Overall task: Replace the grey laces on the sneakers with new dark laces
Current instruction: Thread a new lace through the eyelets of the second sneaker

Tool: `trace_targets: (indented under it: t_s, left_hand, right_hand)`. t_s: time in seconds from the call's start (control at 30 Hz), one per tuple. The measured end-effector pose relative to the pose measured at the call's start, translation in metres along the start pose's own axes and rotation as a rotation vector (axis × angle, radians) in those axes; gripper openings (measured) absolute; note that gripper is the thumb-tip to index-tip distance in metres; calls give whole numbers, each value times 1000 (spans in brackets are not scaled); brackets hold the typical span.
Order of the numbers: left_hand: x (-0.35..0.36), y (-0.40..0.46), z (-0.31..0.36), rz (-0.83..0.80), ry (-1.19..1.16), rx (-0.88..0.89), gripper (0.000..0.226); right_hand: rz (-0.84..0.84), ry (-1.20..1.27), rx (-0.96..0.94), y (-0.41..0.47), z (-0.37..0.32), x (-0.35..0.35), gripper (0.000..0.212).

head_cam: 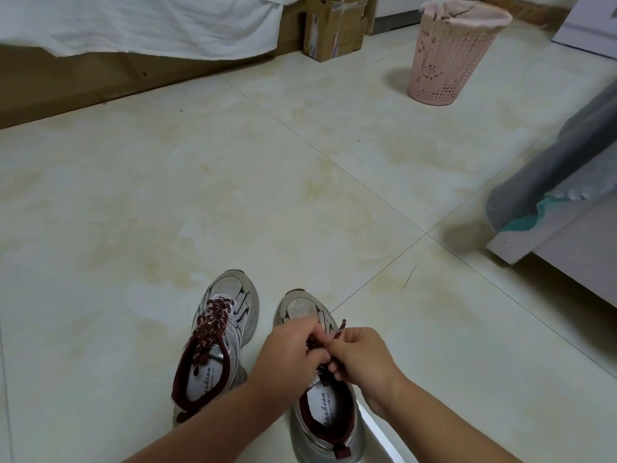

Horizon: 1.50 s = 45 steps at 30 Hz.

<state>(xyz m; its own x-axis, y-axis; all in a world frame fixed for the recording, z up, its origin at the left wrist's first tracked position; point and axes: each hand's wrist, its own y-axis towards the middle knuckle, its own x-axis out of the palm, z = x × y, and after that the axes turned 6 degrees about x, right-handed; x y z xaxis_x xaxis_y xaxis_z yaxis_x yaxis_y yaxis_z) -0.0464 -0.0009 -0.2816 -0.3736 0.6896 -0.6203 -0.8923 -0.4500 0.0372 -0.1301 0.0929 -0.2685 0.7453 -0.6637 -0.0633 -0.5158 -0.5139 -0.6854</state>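
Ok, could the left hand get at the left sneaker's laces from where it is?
Probably yes. The left hand is pinching the lace over the right sneaker; the left sneaker stands right beside it, laces uncovered, nothing between.

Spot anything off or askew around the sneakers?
Nothing damaged or spilled. Left sneaker is fully laced in dark red; both hands pinch the dark lace on the right sneaker, its end sticking up. Floor tiles show yellowish staining.
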Motion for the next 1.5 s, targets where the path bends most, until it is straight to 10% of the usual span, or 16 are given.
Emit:
trace_targets:
  t_s: [0.4,0.63,0.8,1.0,1.27,1.5]
  left_hand:
    - [-7,3,-15,-87,394,334,24]
    - [-10,6,-11,-214,381,177,19]
    - [-18,5,-5,-341,-409,-398,26]
    - [-17,3,-4,-312,-668,-514,26]
    - [-32,13,-23,-286,-38,-213,19]
    - [-29,12,-34,-182,44,-265,5]
  right_hand:
    - [15,-179,-124,-2,2,-1,40]
    - [180,-382,-314,1,5,0,33]
    - [230,-582,-430,-2,11,-5,26]
    - [231,-813,-578,-2,18,-4,12]
    - [99,-766,-433,-8,7,-13,26]
    - [17,-1020,-343,-24,11,-28,30]
